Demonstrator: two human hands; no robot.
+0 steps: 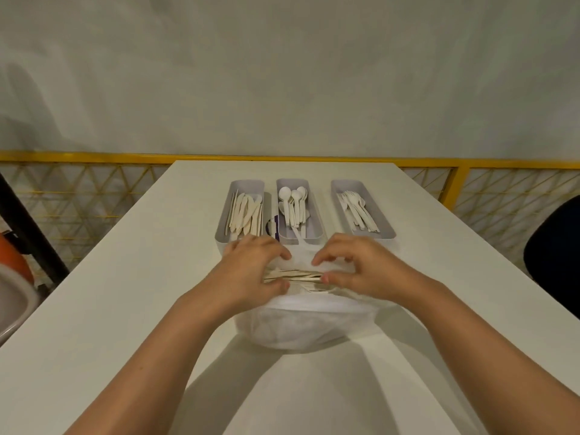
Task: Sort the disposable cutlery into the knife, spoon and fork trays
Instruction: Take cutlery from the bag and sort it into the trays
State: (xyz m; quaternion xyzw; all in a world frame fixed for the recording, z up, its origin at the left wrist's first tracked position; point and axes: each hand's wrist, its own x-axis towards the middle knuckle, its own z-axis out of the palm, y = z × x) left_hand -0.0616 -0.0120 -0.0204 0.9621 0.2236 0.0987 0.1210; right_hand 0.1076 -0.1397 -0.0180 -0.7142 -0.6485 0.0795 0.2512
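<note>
As the bundle of cutlery [293,275] lies crosswise in the mouth of the white bag [314,328], its long axis running hand to hand, we grip one end with our left hand [251,268] and the other with our right hand [354,268], fingers curled. The knife tray [248,183], spoon tray [293,181] and fork tray [348,183] stand just beyond on the white worktop [157,277], before a yellow rail [219,157].

No text readable anywhere, purple printed patch [276,227] too blurred
</note>
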